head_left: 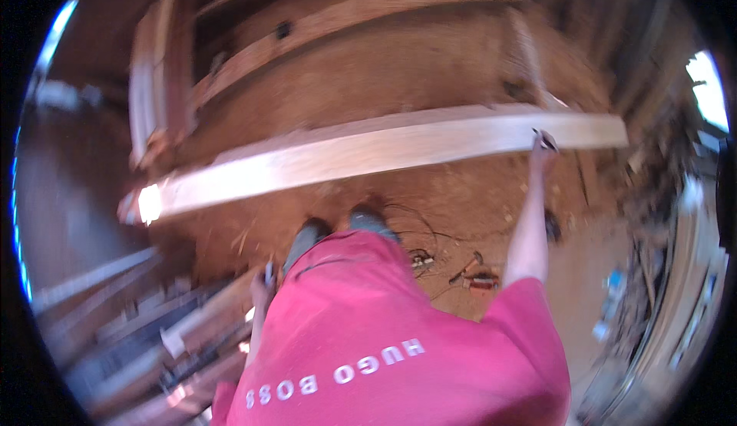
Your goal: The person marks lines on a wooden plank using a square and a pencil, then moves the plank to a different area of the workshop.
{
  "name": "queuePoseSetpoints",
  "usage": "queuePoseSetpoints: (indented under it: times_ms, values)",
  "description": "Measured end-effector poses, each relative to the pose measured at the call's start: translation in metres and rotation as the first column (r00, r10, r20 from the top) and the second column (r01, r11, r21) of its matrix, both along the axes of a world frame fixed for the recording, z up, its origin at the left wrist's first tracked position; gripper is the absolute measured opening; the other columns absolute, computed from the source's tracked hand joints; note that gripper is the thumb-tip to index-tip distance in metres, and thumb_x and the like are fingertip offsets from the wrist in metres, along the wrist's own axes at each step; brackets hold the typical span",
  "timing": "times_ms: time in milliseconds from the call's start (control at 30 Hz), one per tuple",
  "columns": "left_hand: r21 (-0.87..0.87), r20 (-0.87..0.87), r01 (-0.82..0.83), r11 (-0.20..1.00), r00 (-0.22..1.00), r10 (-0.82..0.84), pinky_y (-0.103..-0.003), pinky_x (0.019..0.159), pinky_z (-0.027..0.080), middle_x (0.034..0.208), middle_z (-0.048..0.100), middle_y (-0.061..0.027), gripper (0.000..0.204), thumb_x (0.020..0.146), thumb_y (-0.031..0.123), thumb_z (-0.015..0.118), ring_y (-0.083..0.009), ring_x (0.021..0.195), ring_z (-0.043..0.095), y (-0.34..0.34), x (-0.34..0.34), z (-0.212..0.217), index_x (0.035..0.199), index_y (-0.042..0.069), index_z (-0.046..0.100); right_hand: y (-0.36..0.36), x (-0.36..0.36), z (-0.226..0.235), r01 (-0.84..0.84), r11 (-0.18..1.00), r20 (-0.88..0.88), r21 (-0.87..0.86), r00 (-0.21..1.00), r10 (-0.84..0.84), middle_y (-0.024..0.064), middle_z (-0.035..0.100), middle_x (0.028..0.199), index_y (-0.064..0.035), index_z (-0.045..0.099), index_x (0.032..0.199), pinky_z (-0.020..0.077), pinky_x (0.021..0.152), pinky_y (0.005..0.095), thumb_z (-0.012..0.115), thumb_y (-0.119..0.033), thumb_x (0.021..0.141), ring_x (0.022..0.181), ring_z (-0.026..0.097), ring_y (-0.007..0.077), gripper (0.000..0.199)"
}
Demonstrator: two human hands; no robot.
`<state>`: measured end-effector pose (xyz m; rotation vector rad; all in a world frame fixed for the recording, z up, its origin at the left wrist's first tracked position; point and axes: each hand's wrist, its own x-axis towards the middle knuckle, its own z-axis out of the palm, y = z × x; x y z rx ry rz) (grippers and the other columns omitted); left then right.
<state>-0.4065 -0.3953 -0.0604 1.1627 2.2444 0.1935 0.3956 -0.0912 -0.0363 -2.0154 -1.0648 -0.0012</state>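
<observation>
Where the long pale plank [368,153] runs across the view above a reddish dirt floor [461,203], the right hand [542,148] reaches out to its far right part, touching the near edge; a small dark thing [544,140] sits at the fingers, grip too blurred to tell. Left hand [262,282] hangs low by the hip, closed around a small dark object [269,272]. Stacked timber [153,334] lies lower left. Tools and cable [468,272] lie on the floor near the shoes [338,230].
</observation>
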Motion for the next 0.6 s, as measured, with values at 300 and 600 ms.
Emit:
queuePoseSetpoints:
  times_ms: [300,600]
  values:
    - [-0.036,0.034,-0.226,0.973,0.973,0.227,-0.051,0.078,0.052,0.095,0.070,-0.0233,0.036,0.088,0.037,0.073,-0.0426,0.091,0.068,-0.009,0.040,0.032,0.101,0.004,0.064,0.038,-0.435,-0.058,-0.905,0.417,-0.413,0.081,0.350,0.841,0.0073,0.076,0.106,-0.0070,0.074,0.120,0.0548,0.080,0.0301,0.069,-0.017,0.096,0.087,0.069,0.0138,0.026]
    - [-0.082,0.119,-0.570,0.817,0.809,0.576,-0.049,0.076,0.052,0.091,0.070,-0.0211,0.040,0.085,0.040,0.075,-0.0413,0.089,0.068,-0.146,0.018,-0.001,0.098,0.004,0.061,0.034,-0.659,-0.026,-0.999,0.006,-0.401,0.038,-0.010,0.916,0.0063,0.074,0.093,-0.0044,0.073,0.119,0.0507,0.067,0.0267,0.068,-0.025,0.098,0.071,0.064,0.0120,0.030]
